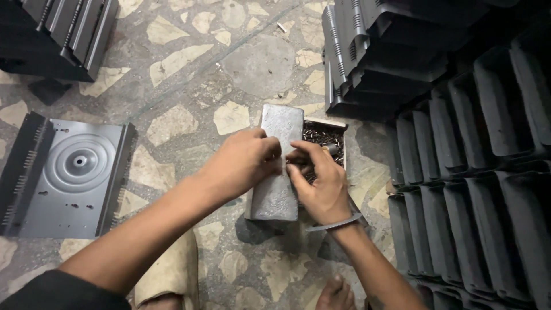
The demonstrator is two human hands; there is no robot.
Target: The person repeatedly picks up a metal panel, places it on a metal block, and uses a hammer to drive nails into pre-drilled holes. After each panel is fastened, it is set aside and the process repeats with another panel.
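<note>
A grey metal block is being grasped by the left hand, lying on the stone floor across a box of screws. Something small (too hidden to tell) is being pinched by the right hand, just right of the block. Black metal trays are being kept stacked at right.

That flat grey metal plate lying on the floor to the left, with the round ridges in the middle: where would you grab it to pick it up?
Probably by its two dark, folded-up side flanges. The grey plate lies flat on the stone floor, so its smooth centre gives fingers nothing to hold. The flanges rise along its left and right edges; coming from above, one hand on each would likely lift it level. Their slotted edges may be sharp.
</note>
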